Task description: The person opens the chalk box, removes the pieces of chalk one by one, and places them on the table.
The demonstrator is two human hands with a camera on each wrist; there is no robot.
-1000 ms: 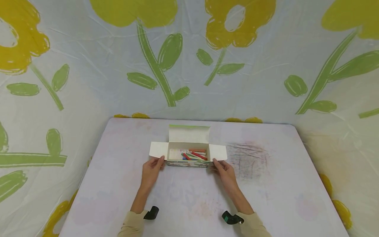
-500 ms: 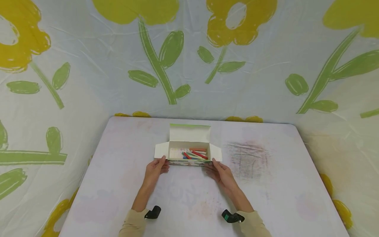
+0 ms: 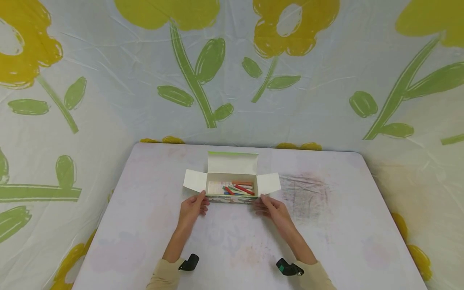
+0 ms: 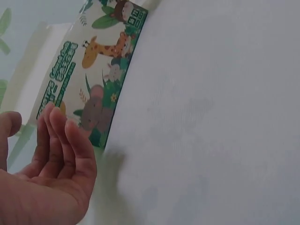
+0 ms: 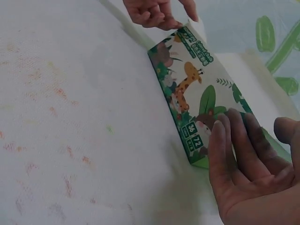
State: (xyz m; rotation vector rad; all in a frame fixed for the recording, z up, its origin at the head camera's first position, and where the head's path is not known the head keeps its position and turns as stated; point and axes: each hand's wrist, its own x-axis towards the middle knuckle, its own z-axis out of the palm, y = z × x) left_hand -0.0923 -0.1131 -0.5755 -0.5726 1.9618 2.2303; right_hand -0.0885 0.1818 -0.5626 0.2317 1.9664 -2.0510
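An oblong cardboard box (image 3: 232, 199) with its lid and side flaps raised stands mid-table. Red, orange, white, green and blue chalk-like sticks (image 3: 243, 188) lie inside, mostly towards its right end. My left hand (image 3: 192, 207) is at the front left corner, fingertips close by the left flap (image 3: 195, 180). At the opposite front corner is my right hand (image 3: 275, 207), below the right flap (image 3: 268, 183). Both wrist views show loosely bent fingers with thumbs apart and nothing gripped. Animal pictures cover the box's front (image 4: 103, 61), partly behind the left fingers (image 4: 61, 136).
The pale table (image 3: 232, 257) bears a dark smudge (image 3: 306, 197) right of the box and faint coloured marks in front. Flower-printed cloth (image 3: 308, 108) hangs behind and on both sides. A black camera sits on each wrist, and the sleeves are beige.
Both side flaps tilted inward half a second ago and now spread outward again. My hands have shifted slightly at the corners. Box and sticks stay in place.
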